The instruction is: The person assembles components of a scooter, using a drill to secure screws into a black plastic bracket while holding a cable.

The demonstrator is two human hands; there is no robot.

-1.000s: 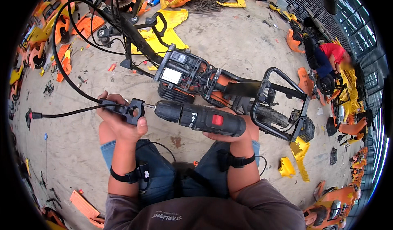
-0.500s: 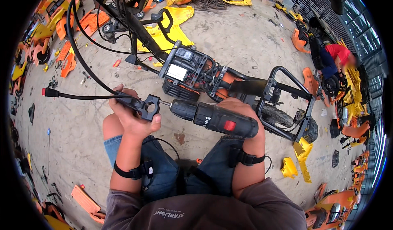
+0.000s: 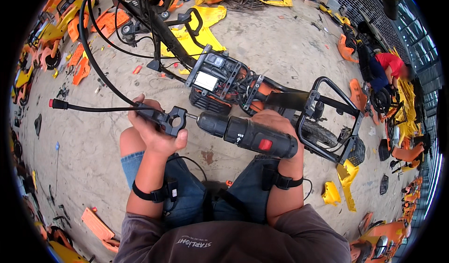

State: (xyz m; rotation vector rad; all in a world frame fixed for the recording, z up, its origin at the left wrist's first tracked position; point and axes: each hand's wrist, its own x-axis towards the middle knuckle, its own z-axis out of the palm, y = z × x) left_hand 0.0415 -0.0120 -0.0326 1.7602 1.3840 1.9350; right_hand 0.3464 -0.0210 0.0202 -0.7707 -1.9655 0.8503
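Black lever clamp w/ an open ring end, held above the person's lap, ring facing the drill. L hand grips it from below, fingers curled round the lever side, thumb alongside the ring. R hand is wrapped round a black cordless drill w/ a red patch, its bit pointing L at the ring's edge; prob. touching a screw there, but too small to be sure. Short black lead w/ red tip sticks out L of the clamp; longer black cable loops up from it. Just beyond: black vehicle frame, wiring exposed, on bare concrete floor. Yellow panel behind it; orange panel lower L; co-worker in red top, far R, bent over.
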